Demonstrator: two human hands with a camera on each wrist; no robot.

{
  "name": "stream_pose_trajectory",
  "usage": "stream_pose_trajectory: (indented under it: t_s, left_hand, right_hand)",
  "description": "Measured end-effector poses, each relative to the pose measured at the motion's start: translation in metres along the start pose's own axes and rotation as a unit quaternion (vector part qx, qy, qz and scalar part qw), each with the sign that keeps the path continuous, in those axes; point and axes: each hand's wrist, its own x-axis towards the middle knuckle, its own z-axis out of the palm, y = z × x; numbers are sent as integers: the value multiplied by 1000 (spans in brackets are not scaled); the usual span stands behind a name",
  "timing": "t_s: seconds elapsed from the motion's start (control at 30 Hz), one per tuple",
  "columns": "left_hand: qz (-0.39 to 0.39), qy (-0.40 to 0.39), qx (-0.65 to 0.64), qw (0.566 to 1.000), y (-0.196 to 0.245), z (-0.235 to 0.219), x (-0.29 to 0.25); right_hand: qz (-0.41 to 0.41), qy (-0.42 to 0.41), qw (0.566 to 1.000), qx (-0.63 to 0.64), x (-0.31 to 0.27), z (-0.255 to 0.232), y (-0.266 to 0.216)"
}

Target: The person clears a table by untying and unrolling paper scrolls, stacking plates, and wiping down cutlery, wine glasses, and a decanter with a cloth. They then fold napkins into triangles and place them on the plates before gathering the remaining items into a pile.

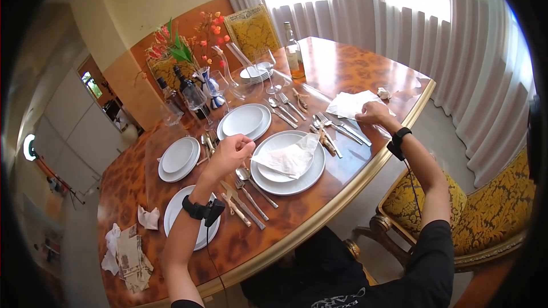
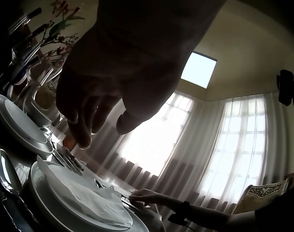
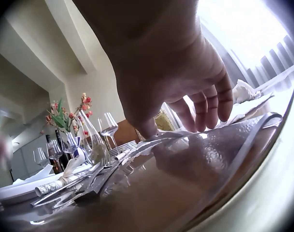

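My left hand hovers over the plates with fingers loosely bent and nothing held. Below and beside it, a white napkin, folded to a point, lies across the small plate on a large white plate. Over at the right table edge, my right hand has its fingertips at the near edge of a pile of white napkins. In the right wrist view its thumb and fingers are apart, pointing down at the paper. Forks, knives and spoons lie between the plate and that pile.
Other plate settings stand along the table. Wine glasses, a glass decanter, a bottle and flowers are toward the back. Stacked beige napkins lie at the near left, and a chair stands at the right.
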Motion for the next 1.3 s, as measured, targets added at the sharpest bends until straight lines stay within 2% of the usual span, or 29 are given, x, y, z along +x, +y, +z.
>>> stream_pose_trajectory:
  t_s: [0.2, 0.27, 0.33, 0.4, 0.47, 0.53, 0.57, 0.6, 0.67, 0.7, 0.73, 0.77, 0.8, 0.83, 0.87, 0.9, 0.93, 0.97, 1.0, 1.03, 1.07, 1.1, 1.13, 1.2, 1.27, 1.3]
  left_hand:
    - [11, 9, -22, 1000, -11, -6, -17]
    - [-4, -1, -51, 999, -23, -13, -25]
    - [-25, 0, -55, 998, -17, -21, -39]
    - [-35, 8, -60, 998, -26, -30, -48]
    - [-25, 12, -59, 998, -34, -37, -52]
    - [-24, 16, -69, 997, -37, -41, -57]
    - [-24, 16, -67, 997, -38, -43, -59]
    - [-23, 20, -68, 997, -39, -42, -60]
    - [1, 44, -91, 995, -42, -38, -58]
    - [-33, 12, -87, 996, -43, -40, -54]
    - [-36, 21, -89, 995, -44, -38, -50]
    - [9, 40, -62, 997, -43, -32, -45]
    - [52, 59, -33, 996, -41, -27, -42]
    - [62, 56, -55, 995, -31, -23, -43]
    - [73, 51, -76, 993, -21, -21, -45]
    - [74, 25, -119, 990, -18, -22, -46]
    - [83, 10, -190, 978, -18, -23, -48]
    - [79, -30, -242, 967, -16, -28, -57]
    - [76, -71, -293, 950, -13, -34, -66]
    - [70, -65, -291, 952, -15, -38, -75]
    - [48, -133, -380, 914, -19, -42, -84]
    - [26, -199, -464, 863, -21, -44, -94]
    - [20, -195, -465, 863, -21, -41, -107]
    - [52, -111, -471, 874, -20, -30, -136]
    - [64, -114, -451, 883, -25, -28, -152]
    - [49, -91, -394, 913, -18, -27, -161]
  right_hand:
    - [-5, 72, 997, -7, 16, 18, 5]
    - [6, 41, 998, 52, 21, 17, 12]
    - [21, 35, 997, 66, 23, 10, 15]
    - [75, 3, 989, 126, 24, 5, 23]
    - [56, 23, 994, 96, 30, 7, 30]
    - [84, 105, 991, 4, 34, 3, 25]
    - [51, 132, 990, -13, 35, 0, 24]
    - [47, 134, 990, -14, 34, -9, 11]
    - [-4, 145, 986, 83, 32, -31, -29]
    - [-33, 125, 980, 153, 25, -40, -56]
    - [-122, 121, 958, 230, 23, -38, -77]
    - [-168, 86, 950, 249, 16, -43, -107]
    - [-152, -11, 924, 352, -25, -71, -161]
    - [-190, -88, 878, 430, -46, -79, -192]
    - [-239, -138, 846, 456, -72, -96, -221]
    - [-278, -178, 833, 443, -92, -108, -244]
    - [-278, -187, 814, 474, -107, -108, -261]
    - [-271, -201, 791, 510, -121, -110, -275]
    - [-270, -242, 793, 490, -130, -120, -283]
    - [-297, -247, 772, 505, -130, -118, -288]
    - [-323, -251, 750, 521, -129, -115, -292]
    - [-324, -256, 745, 524, -128, -109, -296]
    - [-298, -256, 737, 549, -125, -101, -299]
    - [-273, -260, 728, 572, -119, -84, -306]
    - [-246, -252, 747, 564, -111, -62, -311]
    - [-233, -258, 746, 568, -110, -55, -312]
